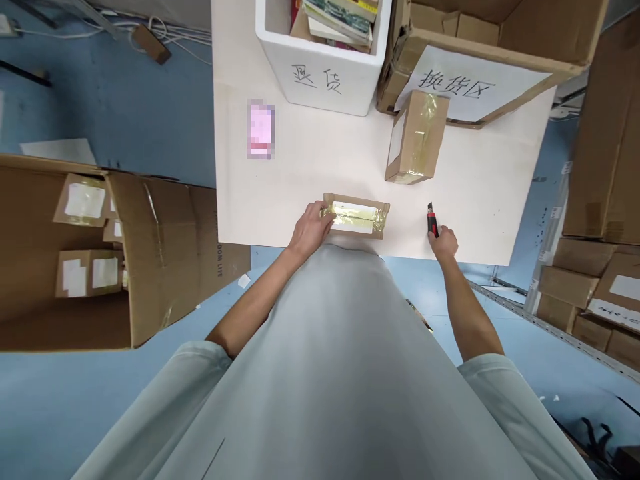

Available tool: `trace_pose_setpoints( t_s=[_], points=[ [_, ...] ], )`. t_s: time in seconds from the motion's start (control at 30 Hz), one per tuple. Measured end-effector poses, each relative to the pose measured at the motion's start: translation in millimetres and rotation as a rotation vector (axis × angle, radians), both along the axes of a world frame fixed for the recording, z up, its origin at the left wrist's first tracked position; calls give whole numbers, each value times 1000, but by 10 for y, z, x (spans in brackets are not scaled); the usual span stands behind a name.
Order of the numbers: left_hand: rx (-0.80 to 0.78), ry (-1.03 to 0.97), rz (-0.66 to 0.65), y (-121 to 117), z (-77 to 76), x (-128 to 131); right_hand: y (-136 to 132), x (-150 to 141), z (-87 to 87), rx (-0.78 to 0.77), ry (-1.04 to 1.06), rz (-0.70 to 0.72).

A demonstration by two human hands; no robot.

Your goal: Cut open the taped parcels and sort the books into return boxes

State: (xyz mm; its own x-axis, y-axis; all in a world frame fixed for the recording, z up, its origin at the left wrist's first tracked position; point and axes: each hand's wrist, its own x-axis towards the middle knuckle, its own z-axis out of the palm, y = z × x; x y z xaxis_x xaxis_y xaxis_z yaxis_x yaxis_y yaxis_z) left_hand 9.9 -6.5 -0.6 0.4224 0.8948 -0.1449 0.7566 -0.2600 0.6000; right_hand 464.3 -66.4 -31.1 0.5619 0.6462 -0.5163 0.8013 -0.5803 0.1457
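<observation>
A small flat cardboard parcel (353,216) lies near the front edge of the table, with a white label and shiny yellowish tape over it. My left hand (313,229) grips its left end, fingers on top of the tape. To the right, my right hand (444,243) holds a black and red utility knife (432,220), its dark tip pointing away from me. The knife is apart from the parcel, close to the table surface. Behind them stands a taller taped cardboard box (420,139), against the large open carton.
On the white table (320,153) are a white bin (325,73) of books, a large open carton (493,57) with a handwritten sign, and a blurred pink item (261,130). An open carton (160,247) holding parcels stands left. Shelved boxes (570,287) are at right.
</observation>
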Motion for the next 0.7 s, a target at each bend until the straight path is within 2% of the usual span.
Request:
trace_pose_setpoints(
  t_s=[0.17, 0.27, 0.37, 0.43, 0.53, 0.6, 0.7],
  points=[
    [-23, -2, 62, -26, 49, 50, -10, 32, -167, 81, 52, 74],
    [-48, -34, 122, 7, 59, 38, 77, -21, -152, 141, 132, 75],
    [-100, -86, 183, 57, 19, -16, 174, -139, -45, 225, 331, 2],
    [-146, -127, 206, 93, -33, -61, 220, -273, 101, 295, 486, -15],
    [-219, -199, 212, 151, -109, -121, 282, -583, 444, 336, 655, 54],
    [-261, -227, 202, 192, -136, -152, 351, -865, 721, 287, 725, 187],
    [-316, -254, 180, 246, -143, -190, 509, -1367, 1075, 151, 652, 538]
  ],
)
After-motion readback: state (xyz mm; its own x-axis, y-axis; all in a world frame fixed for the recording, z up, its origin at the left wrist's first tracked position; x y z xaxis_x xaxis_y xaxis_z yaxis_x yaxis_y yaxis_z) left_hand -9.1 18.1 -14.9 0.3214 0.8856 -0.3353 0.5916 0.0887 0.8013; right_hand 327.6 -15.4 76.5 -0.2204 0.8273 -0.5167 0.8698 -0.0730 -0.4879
